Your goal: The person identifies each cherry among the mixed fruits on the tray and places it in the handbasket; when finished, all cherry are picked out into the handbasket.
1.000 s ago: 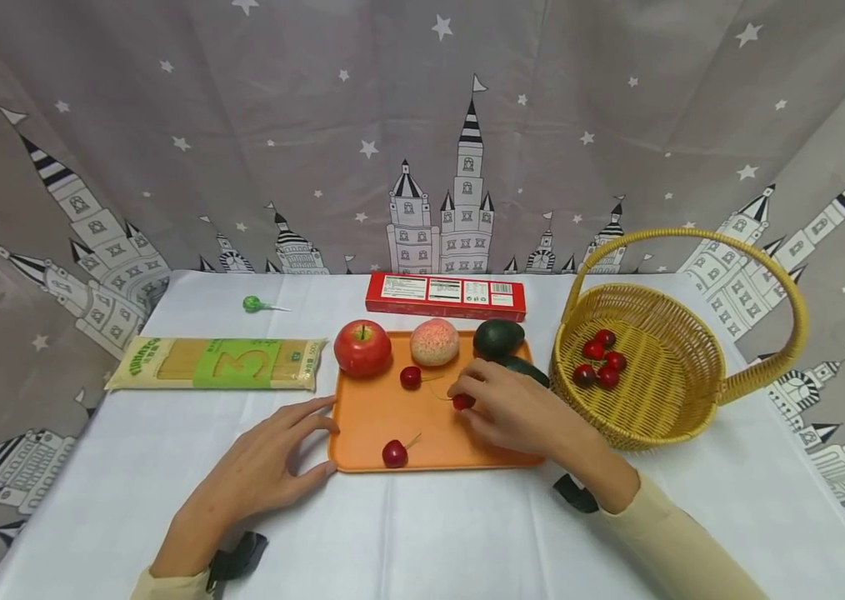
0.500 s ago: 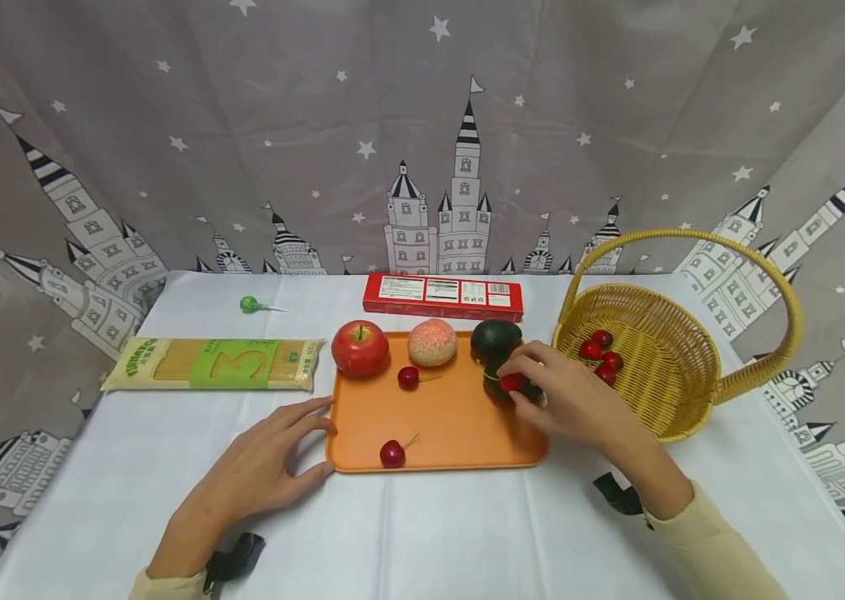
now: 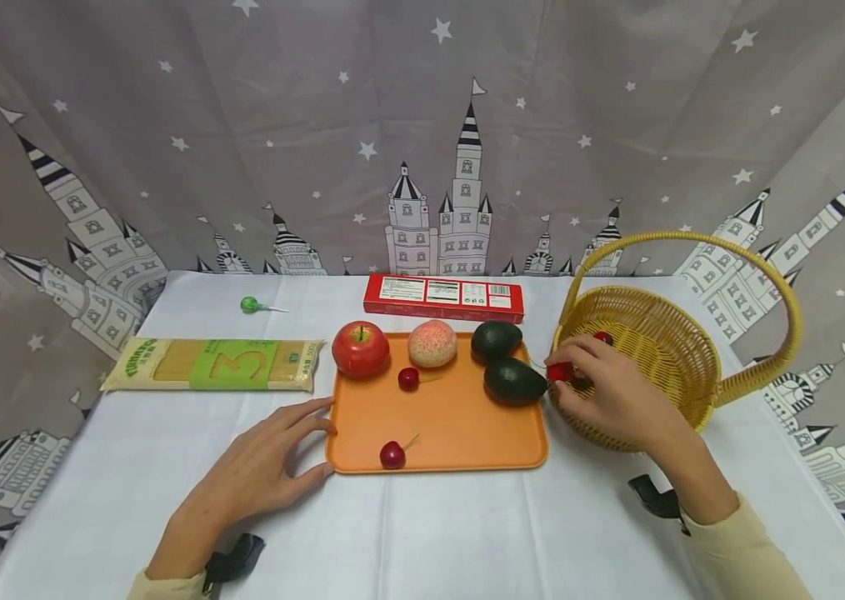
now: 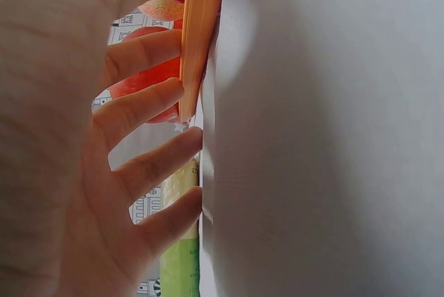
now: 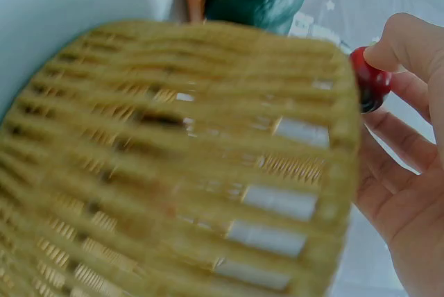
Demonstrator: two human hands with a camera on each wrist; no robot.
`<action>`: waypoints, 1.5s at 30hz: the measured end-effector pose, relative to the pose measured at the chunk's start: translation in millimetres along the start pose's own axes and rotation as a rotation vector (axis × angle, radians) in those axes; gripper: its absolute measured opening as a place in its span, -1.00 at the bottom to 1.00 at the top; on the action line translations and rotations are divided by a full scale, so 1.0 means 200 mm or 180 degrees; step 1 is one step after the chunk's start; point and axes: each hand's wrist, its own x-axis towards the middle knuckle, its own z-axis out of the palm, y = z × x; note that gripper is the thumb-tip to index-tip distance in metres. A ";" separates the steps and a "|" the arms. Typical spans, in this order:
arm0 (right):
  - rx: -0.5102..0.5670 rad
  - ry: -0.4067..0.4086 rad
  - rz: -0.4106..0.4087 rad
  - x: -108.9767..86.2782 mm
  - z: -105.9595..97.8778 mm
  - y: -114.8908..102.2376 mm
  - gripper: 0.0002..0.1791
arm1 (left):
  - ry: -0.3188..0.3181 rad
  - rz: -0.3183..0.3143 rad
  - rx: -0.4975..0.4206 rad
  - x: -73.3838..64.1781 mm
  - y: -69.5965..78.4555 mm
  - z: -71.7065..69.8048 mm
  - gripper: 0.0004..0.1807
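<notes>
A dark red cherry (image 5: 371, 78) with a thin stem is pinched between thumb and fingers of my right hand (image 3: 613, 392), over the near-left rim of the yellow wicker basket (image 3: 681, 367). The basket's wall fills much of the right wrist view. One cherry (image 3: 603, 337) shows inside it; the hand hides most of the others. My left hand (image 3: 265, 467) has its fingers spread, tips at the left edge of the orange tray (image 3: 452, 429). On the tray lie a cherry (image 3: 392, 455) near the front and another cherry (image 3: 408, 379) behind.
A red apple (image 3: 360, 349), a speckled peach (image 3: 432, 343) and two avocados (image 3: 515, 382) are on the tray. Behind it lies a red box (image 3: 443, 297). A pasta packet (image 3: 216, 364) and green lollipop (image 3: 252, 305) lie left. The basket's tall handle (image 3: 790, 292) arches upward.
My right hand has carried the cherry from the tray, past the avocados, rightward to the basket's rim. The left hand stays at the tray's edge.
</notes>
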 end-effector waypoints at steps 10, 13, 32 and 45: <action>-0.0072 0.0245 0.0076 -0.08 -0.03 0.14 -0.61 | -0.0001 0.0009 -0.0009 0.00 0.01 0.00 -0.57; -0.0102 0.0271 0.0140 -0.11 -0.04 0.18 -0.59 | 0.0001 0.0009 0.0001 0.00 0.01 -0.01 -0.57; -0.0226 0.0071 0.0404 -0.18 -0.02 0.30 -0.64 | 0.0018 0.0018 -0.0004 0.00 0.01 0.00 -0.57; -0.0066 -0.0442 0.0498 -0.19 0.01 0.35 -0.65 | 0.0042 0.0075 0.0013 0.00 0.00 -0.01 -0.56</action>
